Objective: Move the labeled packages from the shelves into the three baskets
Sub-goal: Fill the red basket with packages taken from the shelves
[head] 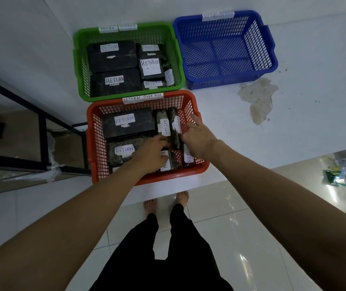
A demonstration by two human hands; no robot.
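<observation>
Reaching into the red basket (96,141), both my hands work among black "RETURN" packages (128,122): left hand (152,153) curled on one, right hand (197,135) loosely spread over upright ones. Beyond, the green basket (79,66) holds more; the blue basket (270,49) sits beside it on the white desk (314,80).

The red basket (147,179), green basket (126,98) and blue basket (228,80) are showing as smooth moulded plastic mesh. The packages (128,122) are looking wrapped in dark, slightly shiny film, each wearing a matt white paper label (124,119). The desk (293,101) is appearing matt white, with a rough, flaking patch (258,97). The floor (230,217) tiles are gleaming glossy.
</observation>
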